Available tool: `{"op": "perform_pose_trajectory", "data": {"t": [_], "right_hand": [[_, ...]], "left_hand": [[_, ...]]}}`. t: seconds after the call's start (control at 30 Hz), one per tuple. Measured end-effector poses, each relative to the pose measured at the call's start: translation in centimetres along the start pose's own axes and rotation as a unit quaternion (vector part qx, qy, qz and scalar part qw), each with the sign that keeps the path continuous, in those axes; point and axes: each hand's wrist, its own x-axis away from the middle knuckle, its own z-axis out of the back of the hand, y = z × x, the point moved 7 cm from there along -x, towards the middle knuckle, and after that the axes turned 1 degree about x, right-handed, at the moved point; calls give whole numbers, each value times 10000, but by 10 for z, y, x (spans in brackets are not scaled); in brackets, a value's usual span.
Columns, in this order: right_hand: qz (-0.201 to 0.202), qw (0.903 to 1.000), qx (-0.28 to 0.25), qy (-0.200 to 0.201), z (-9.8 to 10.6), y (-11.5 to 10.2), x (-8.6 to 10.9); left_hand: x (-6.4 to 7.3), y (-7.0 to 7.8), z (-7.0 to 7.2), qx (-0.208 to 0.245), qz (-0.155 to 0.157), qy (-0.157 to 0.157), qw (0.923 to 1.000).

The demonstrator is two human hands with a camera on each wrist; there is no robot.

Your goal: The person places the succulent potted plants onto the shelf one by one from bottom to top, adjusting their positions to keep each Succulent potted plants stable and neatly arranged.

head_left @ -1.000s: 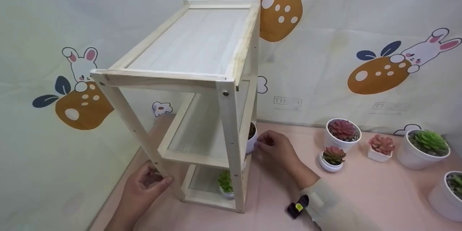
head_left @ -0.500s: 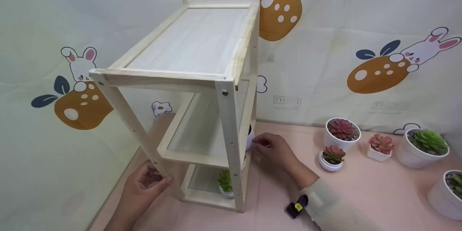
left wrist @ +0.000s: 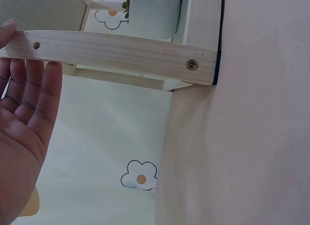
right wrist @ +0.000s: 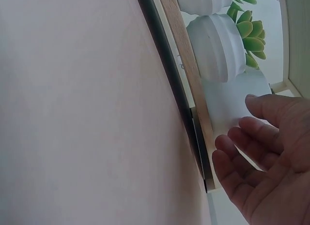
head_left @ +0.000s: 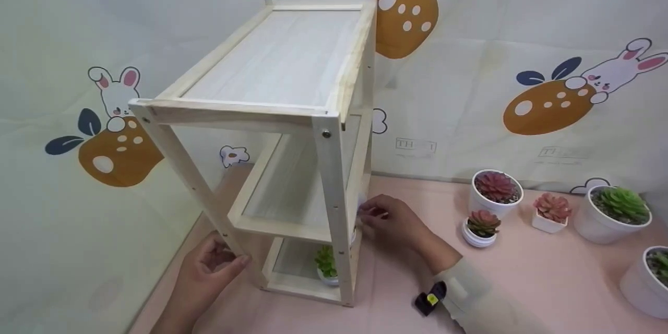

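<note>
A pale wooden three-tier shelf [head_left: 282, 62] stands on the pink surface. My left hand [head_left: 206, 269] holds its near left leg [left wrist: 111, 51], thumb on one side and fingers on the other. At the shelf's right side is my right hand [head_left: 399, 224], its fingers loosely bent. In the right wrist view, thumb and fingertips lie against a plain white pot [right wrist: 230, 101] on the bottom tier. Beside that pot sits a smaller white ribbed pot [right wrist: 215, 48] with a green succulent [right wrist: 253, 38]. Most of the touched pot is hidden behind the shelf in the head view.
To the right stand a large pot with a dark red succulent [head_left: 496, 188], a small round pot with a reddish one [head_left: 482, 227], a square pot with a pink one [head_left: 550, 211], and green succulents in larger pots [head_left: 610, 219]. A printed backdrop [head_left: 459, 88] hangs behind.
My right hand has moved slightly left, and the white pot has slid inward behind the shelf's right side. The left hand stays at the leg.
</note>
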Motion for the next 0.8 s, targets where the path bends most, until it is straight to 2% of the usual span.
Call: {"op": "perform_pose_trajectory", "data": {"t": [0.23,0.53,0.8], "right_hand": [[144,9997,44,-208,-4,-2,1],[-54,9998,45,-169,-2,2,2],[-258,9996,-6,-117,2,-1,5]], "left_hand": [[0,1,0,-19,-99,8,9999],[-2,1,0,-255,-104,-32,9996],[-1,0,-1,-146,-51,-52,9999]]}}
